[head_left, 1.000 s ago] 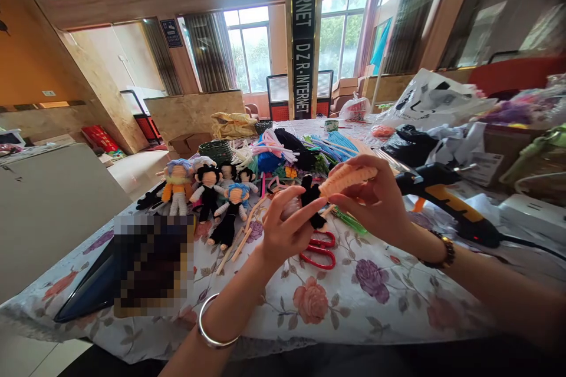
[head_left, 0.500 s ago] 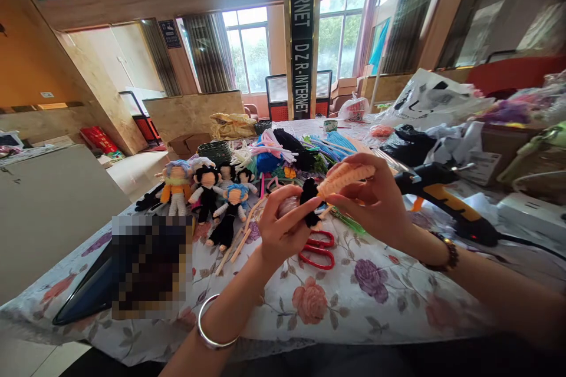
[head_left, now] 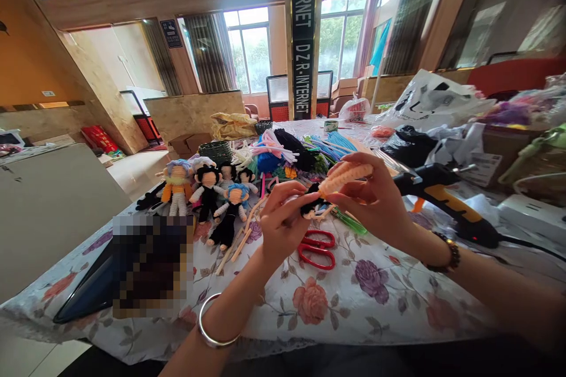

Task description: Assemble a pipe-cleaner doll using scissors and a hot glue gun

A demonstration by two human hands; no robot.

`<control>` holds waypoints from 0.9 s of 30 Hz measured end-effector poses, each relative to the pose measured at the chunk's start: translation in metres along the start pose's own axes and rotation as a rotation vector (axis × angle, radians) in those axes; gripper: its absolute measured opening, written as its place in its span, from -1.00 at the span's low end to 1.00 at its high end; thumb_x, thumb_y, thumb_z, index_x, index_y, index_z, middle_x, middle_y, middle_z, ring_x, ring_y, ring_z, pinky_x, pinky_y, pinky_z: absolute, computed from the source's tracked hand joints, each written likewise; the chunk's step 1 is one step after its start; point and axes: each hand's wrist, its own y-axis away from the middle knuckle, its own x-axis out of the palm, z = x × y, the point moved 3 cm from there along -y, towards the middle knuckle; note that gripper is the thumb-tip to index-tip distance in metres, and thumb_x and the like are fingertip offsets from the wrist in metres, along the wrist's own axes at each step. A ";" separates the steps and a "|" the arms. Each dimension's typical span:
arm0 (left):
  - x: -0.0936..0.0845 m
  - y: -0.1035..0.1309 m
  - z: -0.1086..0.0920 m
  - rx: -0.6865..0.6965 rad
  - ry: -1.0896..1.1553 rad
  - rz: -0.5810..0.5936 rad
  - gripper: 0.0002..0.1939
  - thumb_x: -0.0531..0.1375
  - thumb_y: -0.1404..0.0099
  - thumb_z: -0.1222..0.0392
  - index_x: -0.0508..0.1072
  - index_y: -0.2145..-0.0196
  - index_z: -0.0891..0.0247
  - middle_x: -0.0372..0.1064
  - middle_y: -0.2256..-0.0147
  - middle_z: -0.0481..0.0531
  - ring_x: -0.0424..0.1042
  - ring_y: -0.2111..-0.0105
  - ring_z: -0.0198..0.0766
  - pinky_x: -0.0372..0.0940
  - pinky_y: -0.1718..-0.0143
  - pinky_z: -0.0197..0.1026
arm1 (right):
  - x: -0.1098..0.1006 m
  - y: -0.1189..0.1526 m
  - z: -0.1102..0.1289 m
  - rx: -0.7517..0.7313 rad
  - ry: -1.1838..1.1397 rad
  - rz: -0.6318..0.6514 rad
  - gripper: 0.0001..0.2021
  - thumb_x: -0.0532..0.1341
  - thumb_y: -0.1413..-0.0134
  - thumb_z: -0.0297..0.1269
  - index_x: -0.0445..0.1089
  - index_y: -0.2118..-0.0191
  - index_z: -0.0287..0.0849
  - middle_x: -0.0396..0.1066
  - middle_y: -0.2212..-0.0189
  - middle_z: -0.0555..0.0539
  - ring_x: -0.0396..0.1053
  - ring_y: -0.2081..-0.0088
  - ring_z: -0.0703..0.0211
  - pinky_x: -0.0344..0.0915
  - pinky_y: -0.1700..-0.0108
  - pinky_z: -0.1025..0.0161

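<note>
My right hand [head_left: 374, 203] pinches a peach-coloured coil of fuzzy pipe cleaner [head_left: 349, 177] between thumb and fingers. My left hand [head_left: 283, 218] is closed round a small black doll body [head_left: 312, 203], mostly hidden behind its fingers. The narrow end of the coil meets the left fingertips at the top of the black piece; whether they are joined is hard to see. Below the hands lie red-handled scissors [head_left: 317, 250], their blades hidden. Several finished pipe-cleaner dolls [head_left: 207, 194] are grouped left of my left hand, and loose peach stems [head_left: 241, 244] lie beside them.
A black and orange glue gun [head_left: 455, 206] with a cord lies right of my right hand. Behind stand bundles of coloured pipe cleaners [head_left: 274, 150] and plastic bags [head_left: 433, 100]. A dark, partly blurred-out object [head_left: 88, 283] rests at the left on the flowered tablecloth [head_left: 274, 306].
The black body has tilted and sunk slightly behind my left fingers. Both hands otherwise keep nearly the same place, still holding their pieces together.
</note>
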 end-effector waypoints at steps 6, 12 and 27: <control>0.001 -0.001 0.009 -0.364 0.125 0.008 -0.80 0.28 -0.12 0.27 0.57 0.25 0.15 0.36 0.25 0.03 0.39 0.34 -0.33 0.29 0.35 -0.28 | -0.001 -0.006 -0.002 0.035 0.049 0.083 -0.42 0.27 -0.05 -0.28 0.02 -0.15 0.07 0.33 0.17 -0.03 0.36 0.46 0.36 0.39 0.43 0.37; -0.001 0.002 0.020 -0.589 0.296 -0.092 -0.79 0.29 -0.04 0.32 0.59 0.31 0.14 0.35 0.27 -0.01 0.33 0.26 -0.31 0.24 0.31 -0.30 | 0.005 -0.019 -0.001 0.033 0.101 0.092 -0.41 0.28 -0.03 -0.27 0.05 -0.14 0.07 0.34 0.21 -0.02 0.39 0.43 0.31 0.41 0.40 0.32; 0.006 0.010 0.035 -1.185 0.937 -0.446 -0.71 0.25 0.20 0.35 0.59 0.41 0.28 0.42 0.54 -0.06 0.34 0.56 -0.38 0.21 0.44 -0.28 | 0.027 -0.051 -0.012 0.125 0.038 0.166 -0.44 0.33 0.07 -0.42 0.20 -0.06 0.06 0.36 0.22 0.00 0.44 0.42 0.34 0.39 0.42 0.38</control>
